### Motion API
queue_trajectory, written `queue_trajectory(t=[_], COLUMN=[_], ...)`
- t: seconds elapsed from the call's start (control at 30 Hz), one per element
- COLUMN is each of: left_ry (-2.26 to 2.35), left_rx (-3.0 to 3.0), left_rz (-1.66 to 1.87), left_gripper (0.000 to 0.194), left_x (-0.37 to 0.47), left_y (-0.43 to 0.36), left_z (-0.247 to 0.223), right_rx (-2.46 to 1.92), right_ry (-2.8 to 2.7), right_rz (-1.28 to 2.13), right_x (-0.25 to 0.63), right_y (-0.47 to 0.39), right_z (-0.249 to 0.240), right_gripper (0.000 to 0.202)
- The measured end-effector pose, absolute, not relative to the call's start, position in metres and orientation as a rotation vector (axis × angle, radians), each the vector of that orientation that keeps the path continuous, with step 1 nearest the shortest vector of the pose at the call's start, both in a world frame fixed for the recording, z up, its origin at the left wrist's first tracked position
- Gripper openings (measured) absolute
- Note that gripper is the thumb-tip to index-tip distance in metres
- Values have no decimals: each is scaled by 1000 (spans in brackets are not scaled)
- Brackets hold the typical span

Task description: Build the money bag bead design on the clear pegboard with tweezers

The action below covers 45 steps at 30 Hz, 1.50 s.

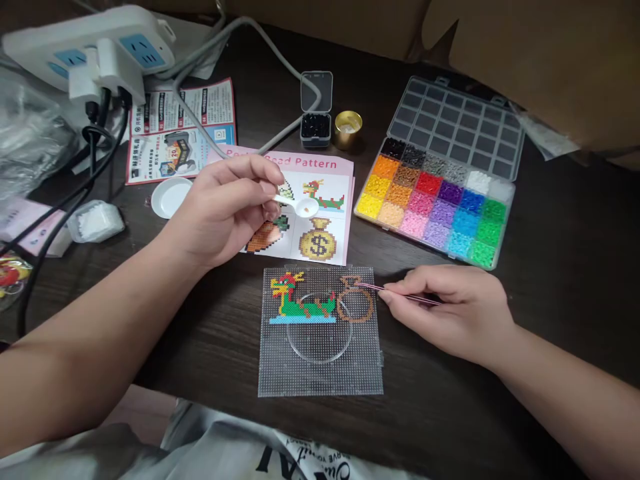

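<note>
My left hand (pixel 233 207) grips a small white spoon (pixel 306 208) by its handle, with a few brownish beads in the bowl. The spoon hovers above the printed bead pattern sheet (pixel 280 257). Between the fingers of my right hand (pixel 450 303) is a pair of tweezers (pixel 410 295), whose tips reach the brown bead outline of a money bag (pixel 356 319). That outline sits at the upper right of the clear pegboard (pixel 320 383). To its left on the board is a finished-looking bead dragon boat (pixel 305 305) in green, red, yellow and blue.
An open bead box (pixel 433 200) with coloured compartments lies at the right. Behind the sheet stand a small box of black beads (pixel 316 127) and a gold cup (pixel 348 130). A white dish (pixel 171 198), a tub of white beads (pixel 96 221) and a power strip (pixel 90 47) are at left.
</note>
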<state>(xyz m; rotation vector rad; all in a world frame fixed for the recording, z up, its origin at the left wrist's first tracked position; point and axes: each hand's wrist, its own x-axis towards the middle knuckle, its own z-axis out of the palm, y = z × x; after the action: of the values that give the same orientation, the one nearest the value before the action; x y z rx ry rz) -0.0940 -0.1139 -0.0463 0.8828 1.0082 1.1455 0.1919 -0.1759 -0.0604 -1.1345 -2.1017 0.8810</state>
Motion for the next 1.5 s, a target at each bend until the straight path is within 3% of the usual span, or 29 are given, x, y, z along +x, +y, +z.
queue_trajectory(t=[1.5], left_ry=[1088], left_rx=[925], left_rz=[1127], left_gripper=[11], left_x=[-90], left_y=[-117], left_z=[-41], right_rx=[-1186], right_ry=[-2094], right_rz=[931], right_x=[189], right_y=[-176], right_z=[-60], right_gripper=[9])
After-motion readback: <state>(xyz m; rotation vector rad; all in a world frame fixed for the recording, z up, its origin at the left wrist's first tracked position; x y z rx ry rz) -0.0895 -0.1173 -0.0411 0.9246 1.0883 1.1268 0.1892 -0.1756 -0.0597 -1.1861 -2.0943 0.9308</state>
